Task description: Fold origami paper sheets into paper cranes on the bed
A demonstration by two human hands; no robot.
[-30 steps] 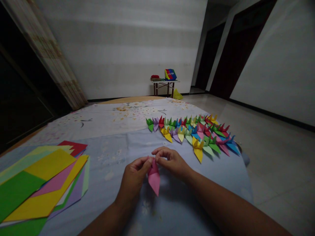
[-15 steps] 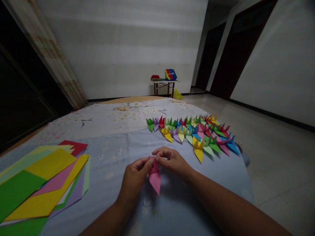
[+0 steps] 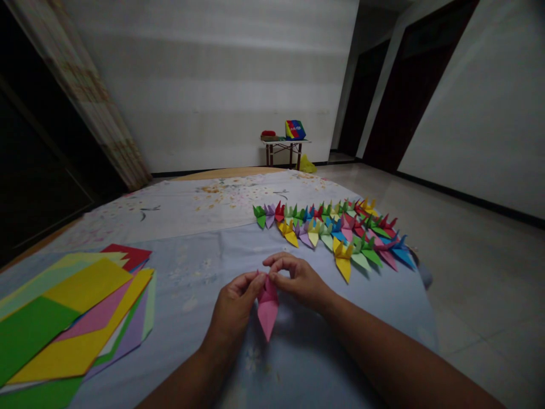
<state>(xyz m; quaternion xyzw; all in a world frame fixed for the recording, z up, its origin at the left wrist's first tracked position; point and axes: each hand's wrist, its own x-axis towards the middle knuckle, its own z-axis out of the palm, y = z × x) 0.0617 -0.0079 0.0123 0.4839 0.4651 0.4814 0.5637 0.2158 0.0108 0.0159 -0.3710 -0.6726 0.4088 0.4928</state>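
A pink paper crane (image 3: 268, 312), its pointed wing hanging down toward me, is held above the blue tablecloth. My left hand (image 3: 236, 301) pinches its upper left part between thumb and fingers. On the other side my right hand (image 3: 296, 278) pinches the upper right part, thumb against bent forefinger. The fingers hide much of the crane's top. Beyond my right hand stand rows of finished paper cranes (image 3: 343, 258) in yellow, green, blue, red, pink and purple.
A fanned pile of coloured paper sheets (image 3: 91, 284) lies at the table's left. The floral tablecloth (image 3: 183, 227) covers the round table. Against the far wall is a small table (image 3: 289, 142) with a striped bag (image 3: 295, 129) on it; a yellow plastic bag (image 3: 307, 165) lies beside it.
The crane's lower tip has swung slightly left and its pink wing now faces me more squarely. Both hands keep their pinch in nearly the same place.
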